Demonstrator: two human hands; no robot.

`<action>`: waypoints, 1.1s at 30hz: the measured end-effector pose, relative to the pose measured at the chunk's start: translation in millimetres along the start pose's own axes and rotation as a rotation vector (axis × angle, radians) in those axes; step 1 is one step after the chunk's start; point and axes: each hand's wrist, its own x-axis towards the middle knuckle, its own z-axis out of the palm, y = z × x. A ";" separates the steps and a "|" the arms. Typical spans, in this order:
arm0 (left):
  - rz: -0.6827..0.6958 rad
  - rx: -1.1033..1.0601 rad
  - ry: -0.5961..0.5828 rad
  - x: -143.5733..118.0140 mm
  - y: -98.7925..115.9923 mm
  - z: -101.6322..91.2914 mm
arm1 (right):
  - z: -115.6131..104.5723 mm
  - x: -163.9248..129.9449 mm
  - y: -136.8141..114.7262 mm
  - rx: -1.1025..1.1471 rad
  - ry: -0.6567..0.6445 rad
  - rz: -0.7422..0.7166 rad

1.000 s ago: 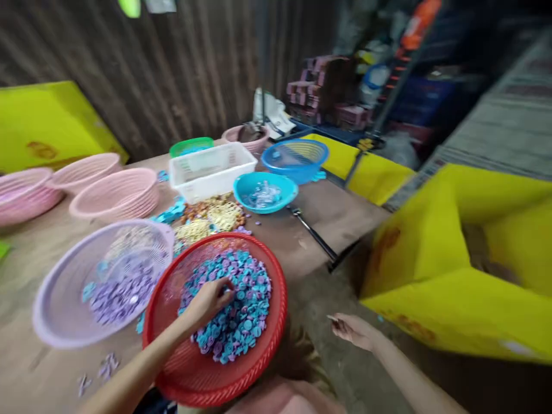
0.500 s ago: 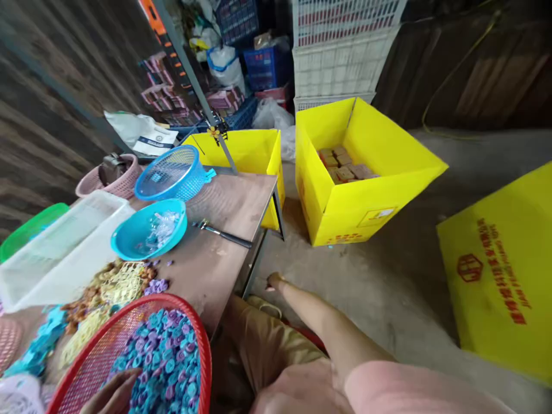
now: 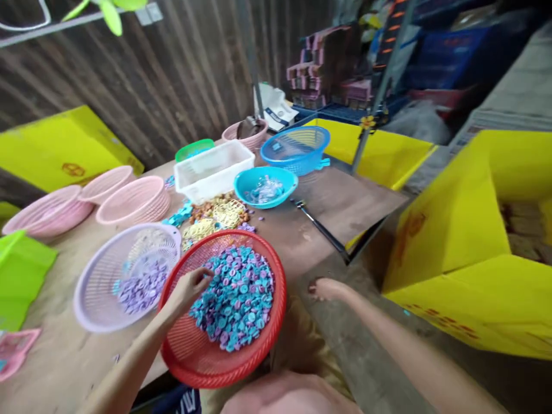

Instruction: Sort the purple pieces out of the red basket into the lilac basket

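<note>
buttons point(image 3: 235, 299) in red basket point(image 3: 190, 359) | under left hand point(image 3: 190, 287), grip pinching 1 | right hand point(image 3: 328, 288) grip unclear

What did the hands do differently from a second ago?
The left hand slid from the middle of the blue and purple pieces to their left edge in the red basket. The right hand stayed off the table, holding nothing. The lilac basket kept its place.

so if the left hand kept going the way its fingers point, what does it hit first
Most likely the pile of blue and purple discs in the red basket. The left hand points right, fingertips already at the pile's edge, though whether they touch it is unclear.
</note>
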 end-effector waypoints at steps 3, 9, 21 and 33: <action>0.018 0.151 0.068 -2.0 -3.8 -6.8 | -27.6 -29.4 -27.4 -0.046 -0.164 -0.024; 0.047 0.243 0.032 -11.0 -10.7 -3.2 | -76.9 -34.5 -121.1 -0.122 0.131 -0.316; 0.020 0.454 0.034 3.0 -13.6 -1.8 | 8.1 69.8 -194.3 -0.937 0.195 -0.246; 0.134 0.555 -0.063 24.6 -13.1 7.2 | -23.8 70.8 -179.9 -0.056 0.053 -0.193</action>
